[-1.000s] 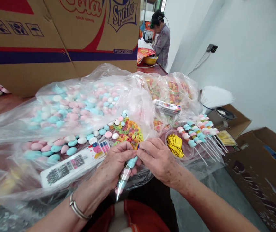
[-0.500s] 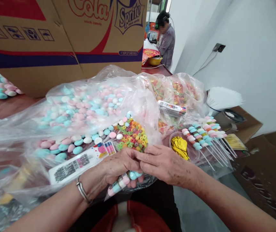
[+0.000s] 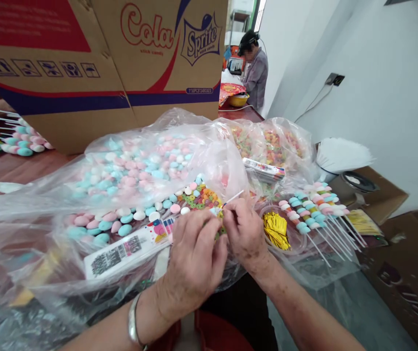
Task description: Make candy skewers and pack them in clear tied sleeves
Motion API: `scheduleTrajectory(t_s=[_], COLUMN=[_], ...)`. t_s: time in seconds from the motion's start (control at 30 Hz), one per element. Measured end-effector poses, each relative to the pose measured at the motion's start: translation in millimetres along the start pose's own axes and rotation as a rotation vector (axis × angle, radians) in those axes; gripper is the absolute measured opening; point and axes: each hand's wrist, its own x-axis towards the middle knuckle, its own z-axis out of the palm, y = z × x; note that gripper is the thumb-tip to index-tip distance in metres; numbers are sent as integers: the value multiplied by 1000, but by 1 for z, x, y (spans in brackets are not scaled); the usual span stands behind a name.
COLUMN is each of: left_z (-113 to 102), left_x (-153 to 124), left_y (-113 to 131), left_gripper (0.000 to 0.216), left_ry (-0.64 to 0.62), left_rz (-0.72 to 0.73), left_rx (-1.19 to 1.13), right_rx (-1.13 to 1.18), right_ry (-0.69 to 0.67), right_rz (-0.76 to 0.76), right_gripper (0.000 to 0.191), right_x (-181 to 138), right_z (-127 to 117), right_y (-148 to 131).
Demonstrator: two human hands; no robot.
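Observation:
My left hand (image 3: pixel 196 246) is curled, knuckles up, over a candy skewer that it mostly hides. The skewer's white stick (image 3: pixel 235 196) juts out to the upper right. Beside it, the thumb and fingers of my right hand (image 3: pixel 244 229) pinch at the base of the stick, where a bit of clear wrap seems gathered. Whether a tie lies between those fingertips is too small to tell. Left of my hands lies a stack of printed cards (image 3: pixel 128 248). Gold twist ties (image 3: pixel 276 230) fill a round clear tub by my right wrist.
Pastel candies (image 3: pixel 132 163) and ring-shaped gummies (image 3: pixel 201 196) lie in clear plastic bags. Finished-looking candy skewers (image 3: pixel 309 207) rest at right, more skewers (image 3: pixel 26 139) at left. A large carton (image 3: pixel 139 68) stands behind. Open boxes (image 3: pixel 406 263) are at right; a person (image 3: pixel 256 68) stands far back.
The candy skewer has turned, so its stick now shows at the upper right and its candies are covered. My left hand has rolled over it, and my right hand has closed into a pinch.

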Motion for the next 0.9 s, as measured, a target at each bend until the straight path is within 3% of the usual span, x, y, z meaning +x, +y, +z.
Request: scheduleTrajectory(t_s=[0.03, 0.1, 0.2, 0.27, 0.33, 0.4, 0.47, 0.53, 0.57, 0.63, 0.8, 0.9], left_z=[-4, -12, -23, -34, -49, -65, -75, -77, -74, -68, -56, -50], left_x=[-3, -4, 7, 20, 28, 31, 27, 22, 19, 15, 11, 4], left_y=[2, 6, 3, -4, -13, -21, -27, -31, -32, -32, -18, -8], left_gripper=[18, 8, 36, 47, 52, 57, 64, 66, 66, 57, 23, 22], left_ry=[-12, -100, -129, -59, 39, 17, -211, -466, -503, -379, 21, 287], left_rz=[-73, -374, -925, -1082, -1001, -779, -642, -712, -790, -942, -1027, -964], left_rx=[-95, -355, -880, -1216, -1406, -1430, -1328, -1190, -1151, -1145, -1113, -952], right_rx=[87, 221, 365, 442, 505, 541, 556, 571, 584, 644, 981, 887], right_ry=[25, 51, 31, -15, -85, -136, -146, -116, -106, -137, -408, -428], right_rz=[31, 60, 33, -4, 8, 86, 179, 215, 215, 225, 455, 360], right_gripper=[16, 12, 12, 15, 16, 15, 13, 12, 12, 12, 13, 17], right_x=[4, 7, 4, -2, -6, -6, -4, -2, -2, -5, -24, -33], right_z=[-1, -3, -3, -1, 3, 6, 8, 10, 10, 13, 25, 33], right_y=[-3, -14, -35, -48, -55, -56, -53, -51, -51, -55, -79, -89])
